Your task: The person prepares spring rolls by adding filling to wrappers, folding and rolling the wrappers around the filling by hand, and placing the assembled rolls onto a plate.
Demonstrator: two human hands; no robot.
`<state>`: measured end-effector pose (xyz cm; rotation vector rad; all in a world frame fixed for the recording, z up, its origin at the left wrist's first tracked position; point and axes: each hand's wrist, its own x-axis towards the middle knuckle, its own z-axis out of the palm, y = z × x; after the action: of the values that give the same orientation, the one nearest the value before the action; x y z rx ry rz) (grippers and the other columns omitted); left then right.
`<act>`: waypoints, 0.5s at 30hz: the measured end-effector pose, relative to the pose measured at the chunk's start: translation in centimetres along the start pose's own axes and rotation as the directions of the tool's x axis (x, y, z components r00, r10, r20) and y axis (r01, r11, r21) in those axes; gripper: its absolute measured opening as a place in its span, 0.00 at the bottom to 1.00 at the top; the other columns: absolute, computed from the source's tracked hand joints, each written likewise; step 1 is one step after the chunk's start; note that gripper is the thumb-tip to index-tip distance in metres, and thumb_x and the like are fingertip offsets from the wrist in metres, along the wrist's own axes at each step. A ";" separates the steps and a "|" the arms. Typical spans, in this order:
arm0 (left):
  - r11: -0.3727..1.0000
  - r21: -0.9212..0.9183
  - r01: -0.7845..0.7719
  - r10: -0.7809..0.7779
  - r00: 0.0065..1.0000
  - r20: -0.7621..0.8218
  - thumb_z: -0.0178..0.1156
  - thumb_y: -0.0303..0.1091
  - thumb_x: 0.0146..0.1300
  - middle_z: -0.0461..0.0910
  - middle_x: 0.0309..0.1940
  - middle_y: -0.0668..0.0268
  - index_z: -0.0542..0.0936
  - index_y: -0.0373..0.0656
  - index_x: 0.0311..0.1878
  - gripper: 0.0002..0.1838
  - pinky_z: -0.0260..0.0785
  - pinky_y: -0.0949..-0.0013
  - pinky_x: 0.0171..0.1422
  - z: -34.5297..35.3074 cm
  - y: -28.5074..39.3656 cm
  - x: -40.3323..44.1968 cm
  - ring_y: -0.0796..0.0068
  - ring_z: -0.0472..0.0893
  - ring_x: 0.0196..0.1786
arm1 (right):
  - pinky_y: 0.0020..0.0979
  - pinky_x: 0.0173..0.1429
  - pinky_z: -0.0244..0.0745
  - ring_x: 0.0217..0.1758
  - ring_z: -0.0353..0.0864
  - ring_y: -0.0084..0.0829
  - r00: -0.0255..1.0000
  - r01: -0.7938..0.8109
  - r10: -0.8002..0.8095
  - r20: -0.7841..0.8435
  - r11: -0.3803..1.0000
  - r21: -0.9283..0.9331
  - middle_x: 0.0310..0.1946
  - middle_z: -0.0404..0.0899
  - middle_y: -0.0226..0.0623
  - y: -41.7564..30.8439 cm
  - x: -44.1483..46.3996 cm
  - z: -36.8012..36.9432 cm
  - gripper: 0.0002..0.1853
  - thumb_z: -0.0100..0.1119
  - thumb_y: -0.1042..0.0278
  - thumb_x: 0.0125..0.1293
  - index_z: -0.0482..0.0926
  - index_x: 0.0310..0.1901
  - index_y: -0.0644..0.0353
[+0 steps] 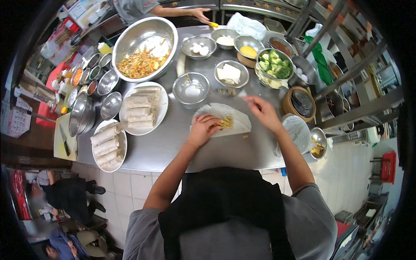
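Note:
A thin, pale wrapper (241, 125) lies on the steel table in front of me, with a small heap of yellowish shredded filling (226, 122) on it. My left hand (205, 129) rests on the wrapper's left part, its fingers together and curled against the filling, partly hiding it. Off to the right, my right hand (264, 113) is above the table with its fingers apart and nothing visible in them. Two white plates, one farther (163, 113) and one nearer (125, 152), hold several rolled wraps (139, 107) on my left.
A large steel bowl (170, 32) of shredded vegetables stands back left. Behind the wrapper are an almost bare bowl (190, 96), a bowl of white blocks (229, 74) and a broccoli bowl (274, 65). A knife (64, 141) lies far left. Across the table, another person's hand (201, 14) reaches in.

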<state>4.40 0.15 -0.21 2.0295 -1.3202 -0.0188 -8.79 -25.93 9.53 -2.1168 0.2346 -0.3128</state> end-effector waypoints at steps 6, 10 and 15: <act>0.999 0.018 0.029 -0.029 0.999 -0.019 0.72 0.49 0.56 0.81 0.59 0.66 0.82 0.51 0.61 0.29 0.61 0.54 0.70 -1.2 1.3 -0.1 0.61 0.75 0.65 | 0.42 0.40 0.78 0.38 0.85 0.40 0.946 0.265 -0.302 -0.115 0.928 -0.260 0.37 0.83 0.40 -10.8 14.1 7.9 0.14 0.57 0.65 0.69 0.83 0.55 0.45; 0.997 0.054 0.048 -0.048 0.999 -0.003 0.72 0.49 0.55 0.79 0.62 0.66 0.80 0.51 0.63 0.32 0.60 0.53 0.71 -1.4 1.3 -0.8 0.60 0.73 0.67 | 0.46 0.44 0.80 0.43 0.85 0.44 0.954 0.245 -0.300 -0.004 0.786 -0.568 0.40 0.83 0.41 -12.0 23.2 18.0 0.17 0.50 0.68 0.69 0.82 0.55 0.43; 0.991 0.063 0.118 -0.117 0.993 -0.028 0.74 0.46 0.53 0.79 0.62 0.69 0.79 0.51 0.63 0.33 0.59 0.52 0.72 -1.3 1.1 -1.5 0.61 0.72 0.67 | 0.47 0.54 0.78 0.53 0.81 0.49 0.950 0.242 -0.313 0.009 0.715 -0.656 0.47 0.80 0.47 -10.2 27.4 21.7 0.18 0.54 0.66 0.67 0.81 0.58 0.47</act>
<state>3.27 1.86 0.90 2.1536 -1.1991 -0.0049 24.40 -11.14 10.49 -2.8507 0.0806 -0.5890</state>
